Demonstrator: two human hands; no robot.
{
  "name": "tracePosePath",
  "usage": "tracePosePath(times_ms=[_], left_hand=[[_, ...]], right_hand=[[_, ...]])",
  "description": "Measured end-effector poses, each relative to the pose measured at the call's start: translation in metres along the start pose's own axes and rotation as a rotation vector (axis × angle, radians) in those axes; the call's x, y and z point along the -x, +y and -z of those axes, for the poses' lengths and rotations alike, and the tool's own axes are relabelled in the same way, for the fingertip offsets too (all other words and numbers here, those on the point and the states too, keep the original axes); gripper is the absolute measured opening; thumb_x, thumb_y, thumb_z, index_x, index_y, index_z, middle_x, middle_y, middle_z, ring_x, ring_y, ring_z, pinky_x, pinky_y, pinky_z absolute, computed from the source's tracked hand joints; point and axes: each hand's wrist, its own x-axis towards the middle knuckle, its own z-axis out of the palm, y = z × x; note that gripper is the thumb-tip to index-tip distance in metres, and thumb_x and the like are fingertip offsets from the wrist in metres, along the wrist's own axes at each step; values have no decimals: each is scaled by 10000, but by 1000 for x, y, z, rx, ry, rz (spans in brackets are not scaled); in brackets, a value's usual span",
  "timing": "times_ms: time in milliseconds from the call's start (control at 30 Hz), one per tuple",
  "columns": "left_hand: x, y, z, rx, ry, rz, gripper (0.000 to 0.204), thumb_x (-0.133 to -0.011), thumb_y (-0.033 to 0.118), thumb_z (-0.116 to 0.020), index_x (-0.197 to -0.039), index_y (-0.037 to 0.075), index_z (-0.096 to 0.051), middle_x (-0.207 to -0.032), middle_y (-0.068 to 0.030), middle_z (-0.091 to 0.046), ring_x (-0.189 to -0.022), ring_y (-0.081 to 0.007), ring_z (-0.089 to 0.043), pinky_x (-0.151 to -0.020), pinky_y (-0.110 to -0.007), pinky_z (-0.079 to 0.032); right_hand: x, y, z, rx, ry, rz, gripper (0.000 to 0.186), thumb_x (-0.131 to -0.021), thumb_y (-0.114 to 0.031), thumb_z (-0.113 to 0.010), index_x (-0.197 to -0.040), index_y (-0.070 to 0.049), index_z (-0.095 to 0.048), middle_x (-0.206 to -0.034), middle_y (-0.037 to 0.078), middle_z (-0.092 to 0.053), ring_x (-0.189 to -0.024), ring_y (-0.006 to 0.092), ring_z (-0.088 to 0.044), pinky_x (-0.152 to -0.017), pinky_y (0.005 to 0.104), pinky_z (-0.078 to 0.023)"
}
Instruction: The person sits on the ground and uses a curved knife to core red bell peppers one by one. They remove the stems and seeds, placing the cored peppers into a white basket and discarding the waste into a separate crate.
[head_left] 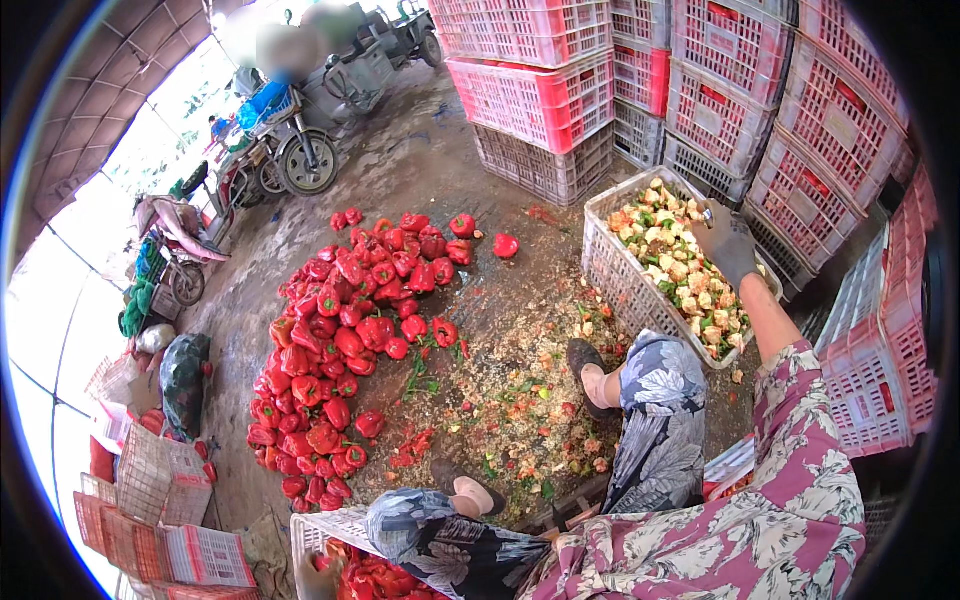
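My right hand [725, 245], in a grey glove, reaches over a pale crate [610, 255] heaped with pepper cores [680, 280]. Its fingers are closed on a small shiny item that I cannot make out. My left hand [318, 572], also gloved, is low at the bottom edge beside a crate [330, 522] of red pepper pieces [390, 575]; its fingers are too hidden to read. In front of me lies a loose pile of red bell peppers [335, 340], with seeds and scraps [520, 400] scattered over the floor around my feet.
Tall stacks of pink crates [530, 105] stand at the back and right [815, 170]. Tricycles and motorbikes [300, 160] are parked at the back left. A dark sack [185, 385] and several tumbled crates [165, 480] are on the left.
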Motion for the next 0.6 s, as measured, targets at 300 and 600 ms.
tracePosePath(times_ms=[300, 600], left_hand=[[-84, 269, 24, 635, 300, -105, 249, -968, 134, -634, -1137, -49, -620, -1019, -104, -651, -931, -173, -612, -835, -300, -518], [-172, 382, -99, 1251, -75, 286, 357, -989, 253, -613, -1260, 24, -576, -1130, -119, -653, -1017, -252, -663, -822, -393, -580]], right_hand=[[-5, -185, -113, -669, -418, -10, 337, -853, -304, -641, -1016, -10, -668, -802, 158, -693, -721, 256, -685, -680, 387, -538], [-18, -236, -311, -152, -576, -242, 467, -876, -398, -546, -1266, -150, -612, -1213, 215, -661, -1124, 378, -641, -973, 471, -472]])
